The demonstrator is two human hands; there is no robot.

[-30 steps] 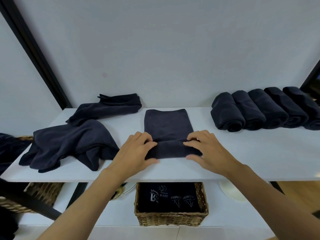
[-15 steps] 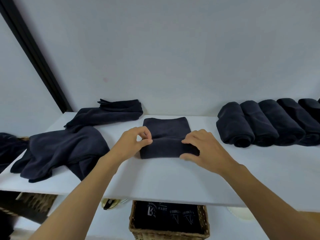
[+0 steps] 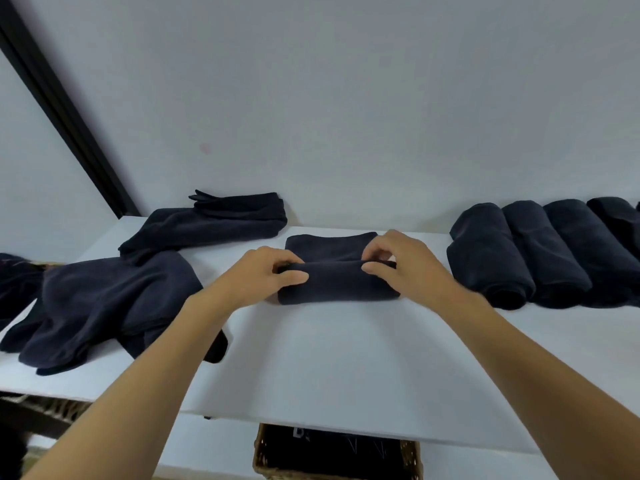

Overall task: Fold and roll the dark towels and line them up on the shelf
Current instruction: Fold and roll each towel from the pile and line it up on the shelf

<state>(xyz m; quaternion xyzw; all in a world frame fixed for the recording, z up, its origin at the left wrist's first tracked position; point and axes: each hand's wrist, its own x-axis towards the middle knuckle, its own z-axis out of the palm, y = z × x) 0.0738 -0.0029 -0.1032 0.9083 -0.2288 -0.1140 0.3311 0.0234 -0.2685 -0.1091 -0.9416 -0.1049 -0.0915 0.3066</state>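
Note:
A dark towel [image 3: 337, 282] lies partly rolled in the middle of the white shelf [image 3: 346, 368], with a short flat tail reaching toward the wall. My left hand [image 3: 263, 275] grips the roll's left end, thumb in front and fingers curled over the top. My right hand [image 3: 401, 265] grips the right end the same way. Several finished rolls [image 3: 533, 258] stand side by side at the right. Two unrolled dark towels lie at the left: a crumpled one [image 3: 104, 306] near the front edge and a loosely folded one [image 3: 211, 225] by the wall.
A wicker basket [image 3: 337, 455] with dark contents sits on the level below, under the shelf's front edge. A black frame post [image 3: 65, 112] slants up at the left. A pale wall backs the shelf. More dark cloth [image 3: 14, 282] hangs at the far left.
Both hands have rolled the towel away from me toward the wall; the roll is thicker and the flat tail shorter. The view has tilted up, so the basket shows less.

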